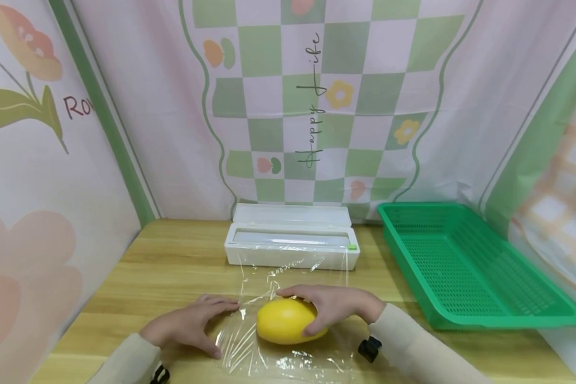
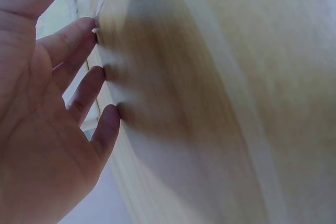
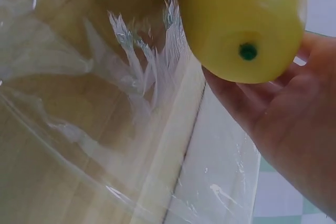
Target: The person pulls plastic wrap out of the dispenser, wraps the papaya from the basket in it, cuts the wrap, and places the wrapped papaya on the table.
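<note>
Head view, two hands, right hand (image 1: 333,306) cupping one melon (image 1: 285,321), one basket (image 1: 465,266)

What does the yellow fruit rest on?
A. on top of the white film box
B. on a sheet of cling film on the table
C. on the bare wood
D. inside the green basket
B: the yellow fruit lies on the cling film under the right hand.

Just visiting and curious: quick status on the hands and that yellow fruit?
Left hand flat on the cling film. Right hand cupped over the yellow mango, which sits on the film. Film dispenser behind; nothing in the way.
</note>
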{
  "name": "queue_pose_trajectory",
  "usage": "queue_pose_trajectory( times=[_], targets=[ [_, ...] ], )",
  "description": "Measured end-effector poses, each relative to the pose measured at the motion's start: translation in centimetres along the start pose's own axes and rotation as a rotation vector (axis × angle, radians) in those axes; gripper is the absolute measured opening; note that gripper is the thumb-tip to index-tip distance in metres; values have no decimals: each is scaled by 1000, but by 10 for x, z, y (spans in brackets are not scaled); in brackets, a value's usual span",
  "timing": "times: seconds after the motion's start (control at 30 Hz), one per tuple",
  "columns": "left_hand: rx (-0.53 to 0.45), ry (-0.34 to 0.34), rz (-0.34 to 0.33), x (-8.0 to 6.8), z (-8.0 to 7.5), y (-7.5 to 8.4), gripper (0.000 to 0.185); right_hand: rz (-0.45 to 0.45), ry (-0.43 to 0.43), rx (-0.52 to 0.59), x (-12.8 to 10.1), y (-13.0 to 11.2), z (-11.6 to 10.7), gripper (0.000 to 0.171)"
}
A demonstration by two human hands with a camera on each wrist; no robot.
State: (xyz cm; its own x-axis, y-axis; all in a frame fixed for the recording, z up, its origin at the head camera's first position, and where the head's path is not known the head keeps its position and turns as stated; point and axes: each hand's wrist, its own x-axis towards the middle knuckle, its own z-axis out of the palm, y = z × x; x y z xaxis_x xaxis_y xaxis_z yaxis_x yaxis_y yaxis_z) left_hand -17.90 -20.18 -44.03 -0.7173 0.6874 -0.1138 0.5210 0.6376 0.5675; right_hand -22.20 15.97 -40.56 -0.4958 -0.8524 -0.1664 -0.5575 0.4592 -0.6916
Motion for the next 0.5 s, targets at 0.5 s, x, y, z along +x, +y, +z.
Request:
queue_pose_trajectory(
  times=[0.5],
  targets=[
    [-25,-4,-2,0,-1,2,99,10,56,23,-2,2,7,83]
  ],
)
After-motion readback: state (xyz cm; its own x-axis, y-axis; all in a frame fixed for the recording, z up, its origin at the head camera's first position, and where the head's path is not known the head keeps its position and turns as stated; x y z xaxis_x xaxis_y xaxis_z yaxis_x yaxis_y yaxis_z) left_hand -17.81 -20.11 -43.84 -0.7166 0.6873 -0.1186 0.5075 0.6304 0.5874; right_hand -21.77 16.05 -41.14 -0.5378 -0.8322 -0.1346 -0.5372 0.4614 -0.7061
